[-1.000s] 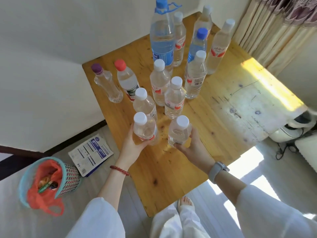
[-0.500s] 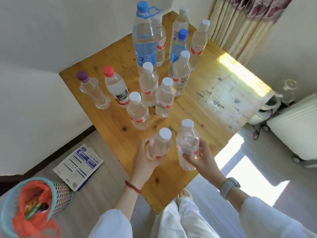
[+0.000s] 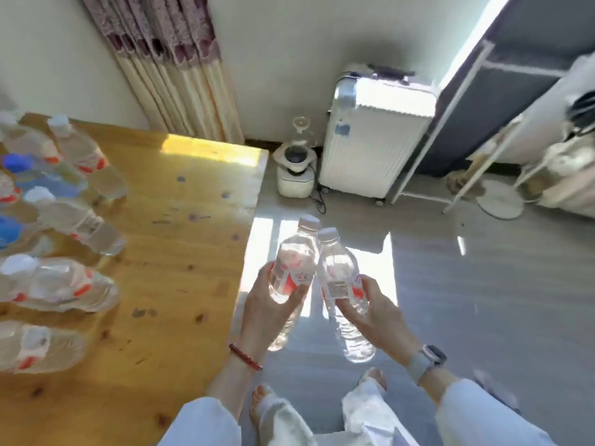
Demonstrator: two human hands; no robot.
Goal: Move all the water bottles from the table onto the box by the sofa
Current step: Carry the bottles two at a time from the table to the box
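Observation:
My left hand [image 3: 267,312] grips a small clear water bottle [image 3: 294,265] with a white cap and red label. My right hand [image 3: 375,315] grips a second small bottle [image 3: 339,275] of the same kind. Both bottles are off the wooden table [image 3: 180,239] and held side by side over the grey floor, caps pointing away from me. Several more water bottles [image 3: 77,223] stand blurred along the table's left part, some with white caps, some with blue. The box and the sofa are not in view.
A white suitcase [image 3: 373,140] stands by the far wall beside a small white appliance [image 3: 294,172] with a cord. Curtains [image 3: 180,69] hang behind the table. A dark rack with white poles [image 3: 483,101] and a fan base [image 3: 499,201] are at the right.
Both hands lifted their bottles off the table and carried them right, out over the floor. The view swung right, so the table with the other bottles now sits at the left.

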